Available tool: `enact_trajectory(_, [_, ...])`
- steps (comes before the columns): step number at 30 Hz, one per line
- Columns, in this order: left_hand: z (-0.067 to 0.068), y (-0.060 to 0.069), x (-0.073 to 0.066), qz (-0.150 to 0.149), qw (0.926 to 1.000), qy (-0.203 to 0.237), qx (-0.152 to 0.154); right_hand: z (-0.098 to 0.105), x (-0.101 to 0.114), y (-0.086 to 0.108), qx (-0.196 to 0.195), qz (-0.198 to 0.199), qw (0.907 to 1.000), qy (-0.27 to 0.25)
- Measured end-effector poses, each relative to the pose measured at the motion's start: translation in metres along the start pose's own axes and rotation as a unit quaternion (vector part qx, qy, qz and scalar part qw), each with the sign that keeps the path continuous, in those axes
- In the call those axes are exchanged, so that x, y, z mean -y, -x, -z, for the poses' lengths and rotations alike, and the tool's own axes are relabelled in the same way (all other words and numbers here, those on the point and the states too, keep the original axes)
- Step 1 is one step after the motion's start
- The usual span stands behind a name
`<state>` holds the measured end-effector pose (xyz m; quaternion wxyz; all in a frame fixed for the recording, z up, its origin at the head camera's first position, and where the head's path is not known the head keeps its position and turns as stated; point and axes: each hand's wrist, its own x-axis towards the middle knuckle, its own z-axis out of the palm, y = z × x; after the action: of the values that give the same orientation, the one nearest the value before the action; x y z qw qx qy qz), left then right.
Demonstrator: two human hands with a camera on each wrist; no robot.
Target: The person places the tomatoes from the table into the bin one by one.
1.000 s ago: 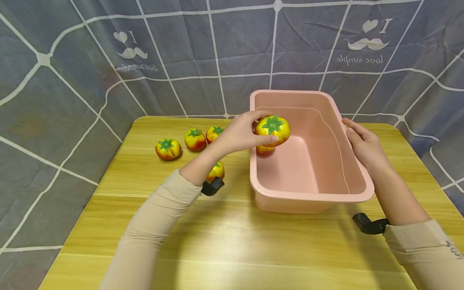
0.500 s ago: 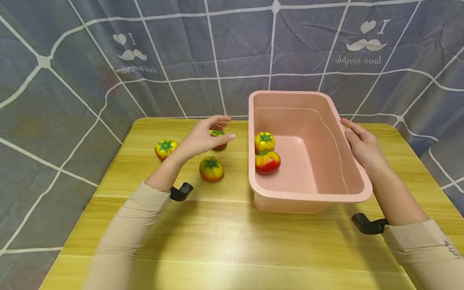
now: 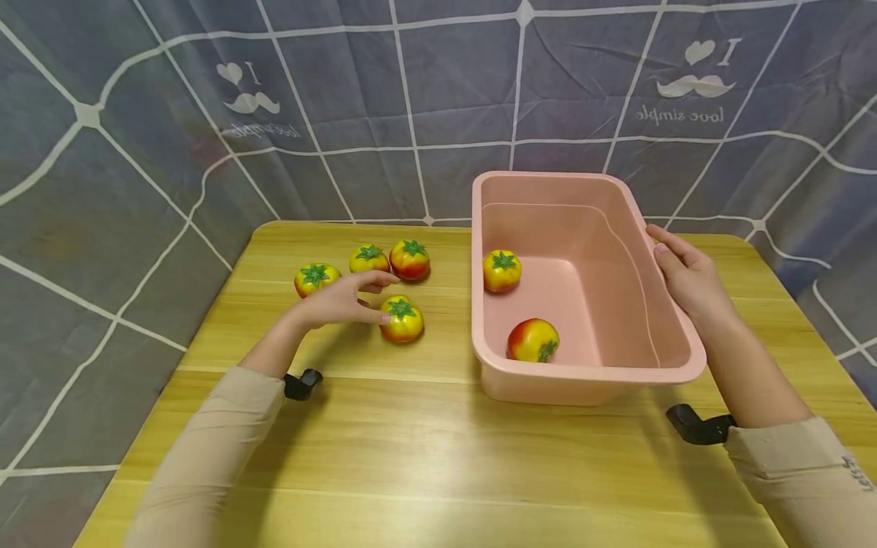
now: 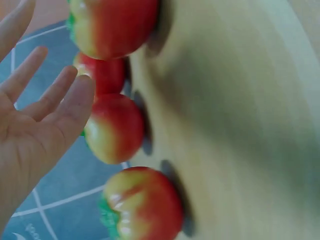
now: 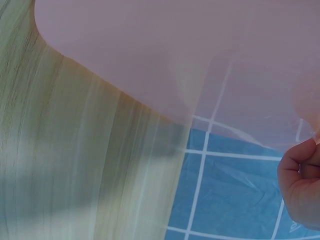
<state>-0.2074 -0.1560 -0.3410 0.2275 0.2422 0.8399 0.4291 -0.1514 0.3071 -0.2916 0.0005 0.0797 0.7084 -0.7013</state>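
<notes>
Across the back and down both sides hangs a grey-blue fabric curtain (image 3: 452, 99) with white grid lines and mirrored lettering. Before it lies a yellow wood-grained table (image 3: 425, 457) with rounded far corners. On its right half stands a deep pink plastic tub (image 3: 582, 373), its left wall rising between two groups of fruit. Beige sleeves (image 3: 199, 457) reach in from the near side. The right hand (image 3: 692, 281) grasps the tub's right rim; the left hand (image 3: 336, 304) is released, fingers loosely extended, its thumb overlapping the nearest round yellow-and-red tomato with a green leafy top (image 3: 406, 329); whether they touch cannot be told. Three similar tomatoes (image 3: 411, 266) sit behind, the leftmost partly hidden by that hand. Two tomatoes lie inside the tub: an upright one (image 3: 502, 275) by the left wall and a tipped one (image 3: 530, 340) by the near wall. A black wrist device (image 3: 303, 384) juts from the left cuff. Wood shows in a strip between tomatoes and tub, with a wider stretch toward the near side.
</notes>
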Motion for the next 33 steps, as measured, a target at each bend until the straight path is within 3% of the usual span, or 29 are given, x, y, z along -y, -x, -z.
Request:
enact_trajectory(6, [-0.007,-0.005,0.015,-0.010,0.9994,0.008,0.031,0.000,0.000,-0.001,0.002,-0.002,0.9997,0.026])
enact_trajectory(9, [-0.010,-0.008,0.019,-0.013,0.9993,0.019,0.030,0.000,-0.001,-0.001,0.005,0.001,1.0000,0.004])
enact_trajectory(16, [-0.016,-0.013,0.024,-0.010,0.9995,0.014,0.026,0.001,-0.001,-0.002,0.003,0.007,0.9999,0.012])
enact_trajectory(33, [-0.018,-0.017,0.020,0.003,0.9999,-0.004,0.011,0.002,-0.002,-0.002,0.001,0.004,1.0000,-0.009])
